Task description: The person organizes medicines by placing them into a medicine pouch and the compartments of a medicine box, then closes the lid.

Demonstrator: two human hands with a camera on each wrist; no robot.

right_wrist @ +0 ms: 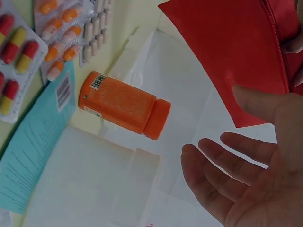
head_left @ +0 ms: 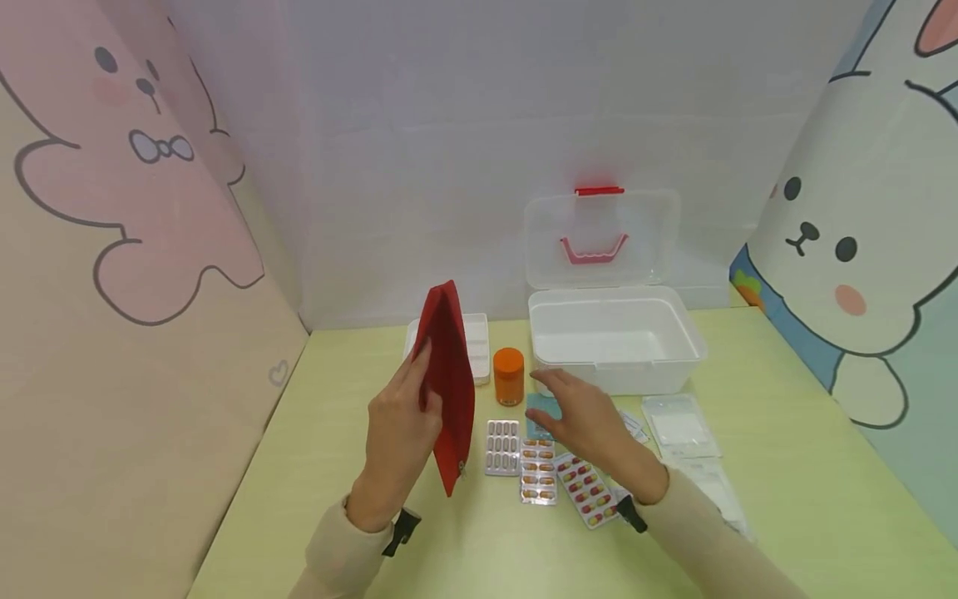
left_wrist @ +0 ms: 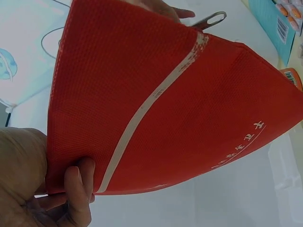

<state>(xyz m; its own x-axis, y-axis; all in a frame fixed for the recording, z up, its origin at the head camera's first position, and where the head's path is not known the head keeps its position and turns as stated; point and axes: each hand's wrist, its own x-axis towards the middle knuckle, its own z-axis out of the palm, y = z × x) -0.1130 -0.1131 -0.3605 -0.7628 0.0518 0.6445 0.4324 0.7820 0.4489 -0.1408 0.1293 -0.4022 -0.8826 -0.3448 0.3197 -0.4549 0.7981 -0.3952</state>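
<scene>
Left of centre in the head view, a red pouch (head_left: 454,374) appears above the table (head_left: 277,491), seen nearly edge-on as a tall, narrow shape with a dark red inner face. The left hand (head_left: 400,424) grips it, thumb against that face; in the left wrist view, curled fingers (left_wrist: 75,194) hold its edge at the lower left.

The same view shows the pouch's surface: bright red, finely woven, crossed by a pale curved stripe (left_wrist: 130,130) worn patchy near its upper end. Small white characters (left_wrist: 239,146) run above a thin line toward the lower right, and a metal zipper pull (left_wrist: 202,23) sticks out at the top. In the right wrist view a red zipper line runs down the pouch at upper right.

The right hand (head_left: 587,416), right of centre in the head view, holds nothing; its fingers are loosely spread, thumb apart. It is near an orange bottle (head_left: 509,378) with its cap on. Below the bottle lie three blister packs (head_left: 538,472), with capsules in white, orange, and red and yellow. At the right stands a white box (head_left: 614,378), its clear lid raised.
</scene>
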